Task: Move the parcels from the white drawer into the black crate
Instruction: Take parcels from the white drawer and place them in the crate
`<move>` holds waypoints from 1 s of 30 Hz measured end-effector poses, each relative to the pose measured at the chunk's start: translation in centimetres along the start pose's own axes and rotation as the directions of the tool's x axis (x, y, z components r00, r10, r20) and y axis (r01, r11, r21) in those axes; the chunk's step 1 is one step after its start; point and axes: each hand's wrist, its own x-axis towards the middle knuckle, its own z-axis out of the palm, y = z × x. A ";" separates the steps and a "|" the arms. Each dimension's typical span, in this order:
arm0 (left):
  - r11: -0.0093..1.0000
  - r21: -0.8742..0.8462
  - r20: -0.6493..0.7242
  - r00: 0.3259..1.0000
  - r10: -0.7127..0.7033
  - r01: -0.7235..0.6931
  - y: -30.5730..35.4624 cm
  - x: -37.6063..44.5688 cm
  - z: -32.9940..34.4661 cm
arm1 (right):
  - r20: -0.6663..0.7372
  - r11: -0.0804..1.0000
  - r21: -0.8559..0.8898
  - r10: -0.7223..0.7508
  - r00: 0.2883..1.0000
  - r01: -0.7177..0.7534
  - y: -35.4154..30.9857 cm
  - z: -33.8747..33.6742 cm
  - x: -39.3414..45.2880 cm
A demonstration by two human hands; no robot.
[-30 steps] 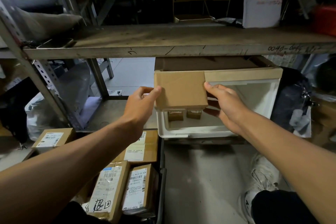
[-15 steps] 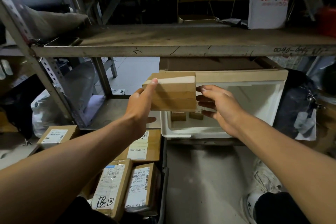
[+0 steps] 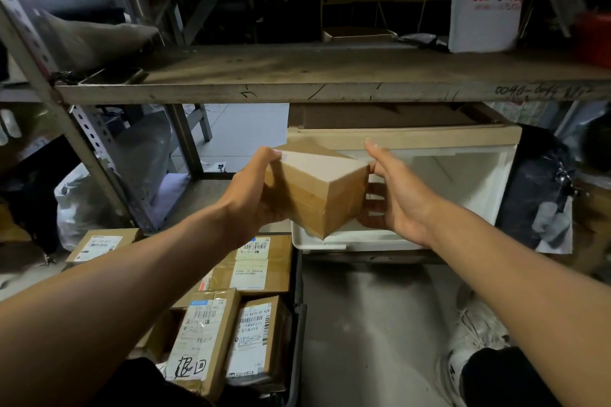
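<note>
Plain brown cardboard parcel is hanging tilted above the white plastic drawer's front rim, left hand gripping it, right hand spreading off; black crate is lying down-left, nearer left.

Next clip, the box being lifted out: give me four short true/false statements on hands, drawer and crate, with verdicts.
1. The left hand grips the brown parcel. True.
2. The parcel rests on the drawer floor. False: it is held above the front edge of the white drawer.
3. The black crate already holds labelled parcels. True.
4. The right hand hangs idle at the person's side. False: it touches the parcel's right face.
</note>
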 end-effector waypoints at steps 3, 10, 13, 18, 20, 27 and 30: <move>1.000 0.019 0.018 1.000 0.019 -0.020 -0.2 0.0 0.0 | 0.039 0.995 -0.084 0.059 0.998 -0.055 0.2 -0.2 0.0; 0.999 -0.032 0.008 1.000 0.006 -0.006 -0.3 0.0 0.9 | 0.121 0.994 0.001 0.108 0.987 -0.109 0.3 -0.7 0.4; 0.993 0.107 0.074 0.996 -0.050 0.041 -0.5 -0.4 1.2 | 0.111 0.995 0.009 0.101 0.989 -0.103 0.5 -0.5 0.6; 0.978 0.190 0.210 0.970 -0.123 0.083 -0.5 -1.2 1.5 | 0.078 0.995 -0.035 0.094 0.993 -0.092 0.5 -0.5 0.4; 0.980 0.176 0.231 0.964 -0.128 0.088 -0.4 -1.0 1.3 | 0.073 0.996 -0.020 0.092 0.993 -0.091 0.5 -0.6 0.6; 0.988 0.139 0.174 0.981 -0.083 0.059 -0.6 -0.7 0.9 | -0.035 0.992 0.108 0.066 0.997 -0.062 0.3 -0.3 0.6; 0.999 0.039 0.110 0.994 -0.003 -0.001 -0.6 -0.4 1.1 | -0.095 0.981 0.194 0.041 0.995 -0.022 0.1 -0.1 0.7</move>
